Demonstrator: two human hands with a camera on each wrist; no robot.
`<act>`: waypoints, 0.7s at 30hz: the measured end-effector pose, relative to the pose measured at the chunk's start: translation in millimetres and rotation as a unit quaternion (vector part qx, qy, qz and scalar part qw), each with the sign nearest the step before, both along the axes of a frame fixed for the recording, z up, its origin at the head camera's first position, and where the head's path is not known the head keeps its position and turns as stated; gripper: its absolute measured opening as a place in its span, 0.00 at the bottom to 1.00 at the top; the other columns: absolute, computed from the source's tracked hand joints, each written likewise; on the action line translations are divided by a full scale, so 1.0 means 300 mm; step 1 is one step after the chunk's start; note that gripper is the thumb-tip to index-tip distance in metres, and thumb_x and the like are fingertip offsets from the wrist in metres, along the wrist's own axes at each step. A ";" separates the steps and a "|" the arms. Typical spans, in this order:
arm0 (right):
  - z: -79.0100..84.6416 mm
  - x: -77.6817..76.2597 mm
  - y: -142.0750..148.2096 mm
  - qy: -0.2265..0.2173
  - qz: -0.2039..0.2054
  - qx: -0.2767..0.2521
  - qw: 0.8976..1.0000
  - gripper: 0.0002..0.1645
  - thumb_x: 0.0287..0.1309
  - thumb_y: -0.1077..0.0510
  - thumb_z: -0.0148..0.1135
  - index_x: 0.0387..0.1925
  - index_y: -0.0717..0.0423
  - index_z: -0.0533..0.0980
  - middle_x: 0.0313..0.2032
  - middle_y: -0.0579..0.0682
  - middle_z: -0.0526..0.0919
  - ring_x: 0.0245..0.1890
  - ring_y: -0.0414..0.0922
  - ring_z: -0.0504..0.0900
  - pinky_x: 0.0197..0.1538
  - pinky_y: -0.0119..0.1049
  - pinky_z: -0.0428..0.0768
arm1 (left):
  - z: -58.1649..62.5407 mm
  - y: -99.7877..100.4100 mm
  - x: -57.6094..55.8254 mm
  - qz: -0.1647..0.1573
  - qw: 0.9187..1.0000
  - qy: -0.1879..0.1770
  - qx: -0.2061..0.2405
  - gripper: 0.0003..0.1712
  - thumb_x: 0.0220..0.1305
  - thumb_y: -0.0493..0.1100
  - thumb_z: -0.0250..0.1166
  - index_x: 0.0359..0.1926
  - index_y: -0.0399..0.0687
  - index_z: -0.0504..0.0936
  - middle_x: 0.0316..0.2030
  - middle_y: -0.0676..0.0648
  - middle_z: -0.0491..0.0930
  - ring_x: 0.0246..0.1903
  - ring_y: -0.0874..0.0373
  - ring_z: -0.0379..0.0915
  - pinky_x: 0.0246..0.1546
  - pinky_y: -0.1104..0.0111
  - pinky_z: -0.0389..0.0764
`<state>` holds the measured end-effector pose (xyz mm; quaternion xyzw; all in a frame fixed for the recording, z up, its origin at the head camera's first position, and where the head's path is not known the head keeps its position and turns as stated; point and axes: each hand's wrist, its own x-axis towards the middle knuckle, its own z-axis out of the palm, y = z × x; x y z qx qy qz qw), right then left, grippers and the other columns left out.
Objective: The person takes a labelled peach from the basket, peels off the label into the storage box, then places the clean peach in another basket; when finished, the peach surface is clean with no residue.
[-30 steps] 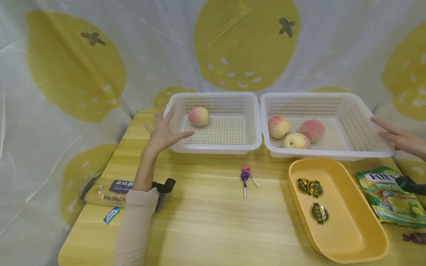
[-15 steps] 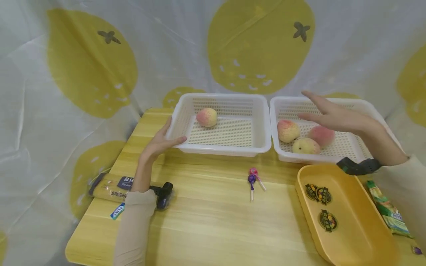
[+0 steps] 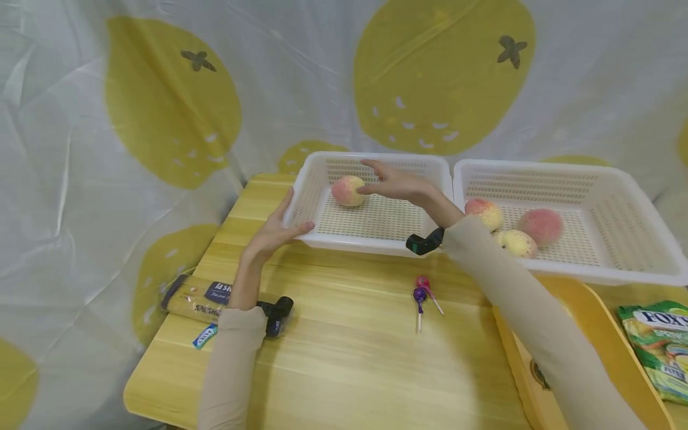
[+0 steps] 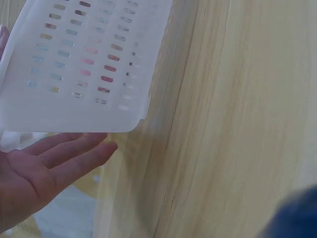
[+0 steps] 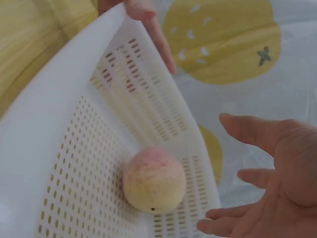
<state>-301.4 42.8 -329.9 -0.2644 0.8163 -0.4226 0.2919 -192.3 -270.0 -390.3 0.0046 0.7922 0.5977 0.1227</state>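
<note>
At the left corner of the left white plastic basket (image 3: 371, 242), my left hand (image 3: 269, 236) touches the rim. Its thumb lies at the front corner, and its fingers stretch along the outer side; the left wrist view shows these fingers (image 4: 74, 161) straight beside the basket wall. A single pink and yellow peach (image 3: 346, 191) lies inside, towards the left. Over this basket hovers my right hand (image 3: 400, 182), fingers spread, just right of the peach. In the right wrist view the hand (image 5: 277, 183) holds nothing and appears apart from the peach (image 5: 154, 181).
The right white basket (image 3: 613, 272) holds three peaches (image 3: 541, 227). Two lollipops (image 3: 420, 295) lie mid-table. A spaghetti pack (image 3: 199, 301) and small blue-green packet (image 3: 205, 336) are at left. The right sleeve crosses a yellow tray (image 3: 607, 334); a green Fox's bag (image 3: 658, 346) lies beyond.
My right hand has moved left from the right basket's far side to above the left basket. My left hand has come onto the left basket's corner. The view has shifted left.
</note>
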 end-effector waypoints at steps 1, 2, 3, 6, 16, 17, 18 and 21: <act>-0.013 -0.012 -0.024 -0.007 -0.001 -0.004 1.000 0.52 0.74 0.44 0.58 0.84 0.43 0.39 0.84 0.53 0.39 0.84 0.57 0.38 0.82 0.62 0.50 | -0.002 0.000 0.001 0.001 1.000 0.000 0.006 0.60 0.70 0.41 0.68 0.83 0.70 0.32 0.77 0.35 0.58 0.61 0.44 0.71 0.50 0.66 0.84; -0.025 -0.024 -0.046 -0.010 -0.005 -0.005 1.000 0.51 0.74 0.45 0.58 0.84 0.45 0.41 0.84 0.53 0.40 0.84 0.57 0.39 0.81 0.62 0.50 | -0.005 0.000 0.001 0.002 1.000 0.001 0.012 0.60 0.70 0.40 0.68 0.83 0.70 0.33 0.76 0.35 0.59 0.61 0.44 0.72 0.49 0.66 0.85; -0.036 -0.034 -0.066 -0.012 -0.010 -0.007 1.000 0.49 0.74 0.47 0.58 0.84 0.47 0.43 0.84 0.53 0.42 0.84 0.57 0.40 0.82 0.61 0.50 | -0.008 -0.001 0.002 0.002 1.000 0.000 0.016 0.61 0.70 0.39 0.68 0.83 0.70 0.33 0.76 0.34 0.60 0.61 0.44 0.72 0.48 0.66 0.85; -0.070 -0.062 -0.101 -0.006 -0.018 -0.016 1.000 0.43 0.74 0.53 0.58 0.82 0.52 0.52 0.83 0.55 0.49 0.83 0.58 0.45 0.81 0.62 0.52 | -0.012 0.006 -0.001 0.002 1.000 -0.002 0.026 0.61 0.69 0.38 0.68 0.83 0.70 0.34 0.75 0.34 0.61 0.62 0.43 0.73 0.49 0.62 0.87; -0.140 -0.095 -0.148 0.012 -0.042 0.001 0.999 0.33 0.69 0.62 0.63 0.73 0.56 0.70 0.79 0.60 0.60 0.80 0.58 0.55 0.80 0.56 0.57 | -0.011 0.020 -0.006 -0.003 1.000 -0.005 0.012 0.61 0.69 0.39 0.69 0.84 0.70 0.35 0.74 0.35 0.65 0.61 0.43 0.74 0.51 0.55 0.87; -0.142 -0.093 -0.151 0.011 -0.045 -0.001 0.999 0.32 0.68 0.62 0.64 0.72 0.56 0.71 0.78 0.60 0.62 0.80 0.58 0.56 0.80 0.57 0.58 | -0.013 0.019 -0.006 -0.002 1.000 -0.005 0.011 0.61 0.69 0.39 0.69 0.83 0.70 0.35 0.73 0.34 0.65 0.61 0.43 0.74 0.52 0.53 0.86; -0.142 -0.090 -0.153 0.010 -0.047 -0.005 0.999 0.31 0.67 0.63 0.65 0.71 0.57 0.73 0.77 0.59 0.64 0.79 0.59 0.57 0.80 0.57 0.58 | -0.014 0.017 -0.005 -0.001 1.000 -0.005 0.009 0.61 0.69 0.39 0.69 0.83 0.71 0.35 0.73 0.34 0.65 0.61 0.43 0.75 0.53 0.51 0.86; -0.145 -0.085 -0.159 0.000 -0.057 -0.018 0.998 0.29 0.65 0.63 0.67 0.67 0.58 0.76 0.74 0.60 0.70 0.76 0.59 0.63 0.79 0.57 0.61 | -0.015 0.013 -0.003 0.003 1.000 -0.004 0.006 0.60 0.69 0.40 0.69 0.83 0.72 0.34 0.74 0.34 0.65 0.60 0.44 0.75 0.56 0.47 0.84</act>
